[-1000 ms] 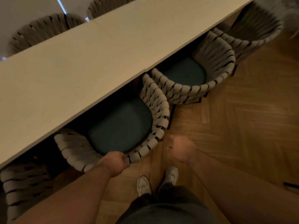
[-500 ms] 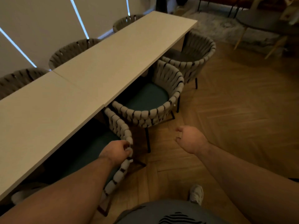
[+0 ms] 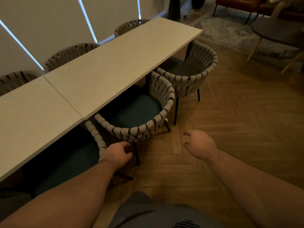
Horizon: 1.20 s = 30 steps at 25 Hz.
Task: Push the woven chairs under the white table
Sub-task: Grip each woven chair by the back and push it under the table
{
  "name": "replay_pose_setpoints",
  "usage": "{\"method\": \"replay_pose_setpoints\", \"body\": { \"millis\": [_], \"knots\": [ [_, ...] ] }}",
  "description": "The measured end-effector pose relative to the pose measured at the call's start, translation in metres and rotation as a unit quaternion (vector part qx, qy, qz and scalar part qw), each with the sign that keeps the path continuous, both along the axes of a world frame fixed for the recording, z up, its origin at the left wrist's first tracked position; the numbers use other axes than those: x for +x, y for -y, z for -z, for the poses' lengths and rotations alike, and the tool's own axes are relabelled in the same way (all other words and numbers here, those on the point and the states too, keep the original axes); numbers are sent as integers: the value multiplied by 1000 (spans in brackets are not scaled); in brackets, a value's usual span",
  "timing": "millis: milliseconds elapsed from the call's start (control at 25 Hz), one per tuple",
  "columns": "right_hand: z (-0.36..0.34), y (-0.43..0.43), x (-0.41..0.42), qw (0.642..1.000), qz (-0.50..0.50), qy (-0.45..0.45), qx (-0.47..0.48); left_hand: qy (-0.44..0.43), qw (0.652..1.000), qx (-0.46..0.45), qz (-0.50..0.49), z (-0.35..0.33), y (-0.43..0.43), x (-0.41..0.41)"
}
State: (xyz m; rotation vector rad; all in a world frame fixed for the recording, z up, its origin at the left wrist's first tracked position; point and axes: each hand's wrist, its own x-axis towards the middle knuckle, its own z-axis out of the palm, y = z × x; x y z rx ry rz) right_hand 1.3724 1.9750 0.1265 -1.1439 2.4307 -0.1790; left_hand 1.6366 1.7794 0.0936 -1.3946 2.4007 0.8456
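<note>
A long white table (image 3: 102, 76) runs from lower left to upper right. The nearest woven chair (image 3: 96, 137), with a dark teal seat, sits mostly under the table; only its woven rim shows. My left hand (image 3: 117, 153) hovers just right of that rim with loosely curled fingers, holding nothing. The middle woven chair (image 3: 148, 127) stands partly under the table, its back toward me. The far woven chair (image 3: 197, 74) stands at the table's end, mostly out. My right hand (image 3: 199, 145) hangs relaxed over the floor, right of the middle chair, apart from it.
Three more woven chairs (image 3: 70, 53) line the table's far side by the window blinds. Herringbone wood floor (image 3: 238, 129) lies open to the right. A round dark side table (image 3: 276, 30), a rug and leather seats stand at the upper right.
My left hand has let go of the nearest chair's rim and opened. The view has lifted and turned right toward the middle chair. My right hand's fingers have loosened.
</note>
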Motion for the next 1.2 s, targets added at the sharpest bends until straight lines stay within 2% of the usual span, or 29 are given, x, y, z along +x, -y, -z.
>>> {"method": "replay_pose_setpoints", "body": {
  "millis": [360,760,920,1200],
  "knots": [
    [31,106,-34,996,-81,26,18,14,999,34,-28,27,79,-37],
    [55,208,-97,986,-139,24,89,81,992,96,16,38,163,-83],
    [83,231,-133,968,-204,43,138,96,987,127,-21,53,158,-100],
    [116,278,-207,902,-374,16,214,131,967,178,-125,74,133,-141]
  ]
}}
